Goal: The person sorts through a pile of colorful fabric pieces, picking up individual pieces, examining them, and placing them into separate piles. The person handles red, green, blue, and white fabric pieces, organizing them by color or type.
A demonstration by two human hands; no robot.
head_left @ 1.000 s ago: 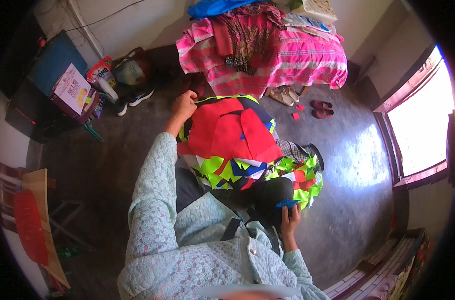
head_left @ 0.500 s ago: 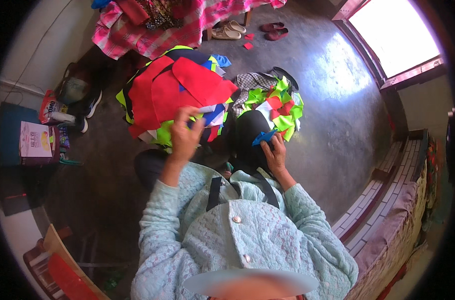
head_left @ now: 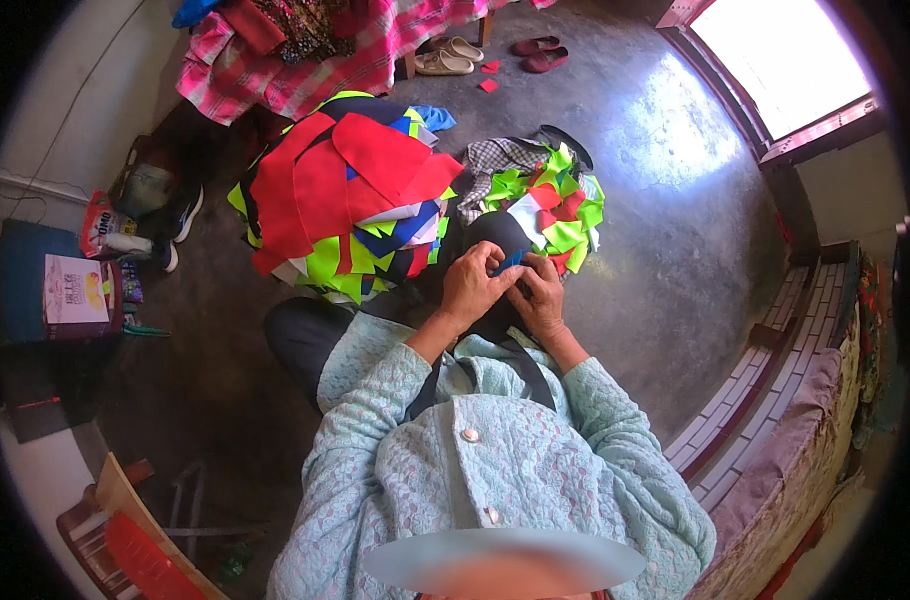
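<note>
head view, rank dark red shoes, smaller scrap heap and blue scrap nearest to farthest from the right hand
From the right hand:
1. Blue scrap: at its fingertips.
2. Smaller scrap heap: just beyond, slightly right.
3. Dark red shoes: farther ahead, on the floor.

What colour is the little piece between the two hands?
The little piece is blue; it shows best in the head view.

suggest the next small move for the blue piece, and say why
Perhaps steady the blue piece with the right hand while the left hand adjusts it: both hands meet at it, and neither visibly holds anything else.
</note>
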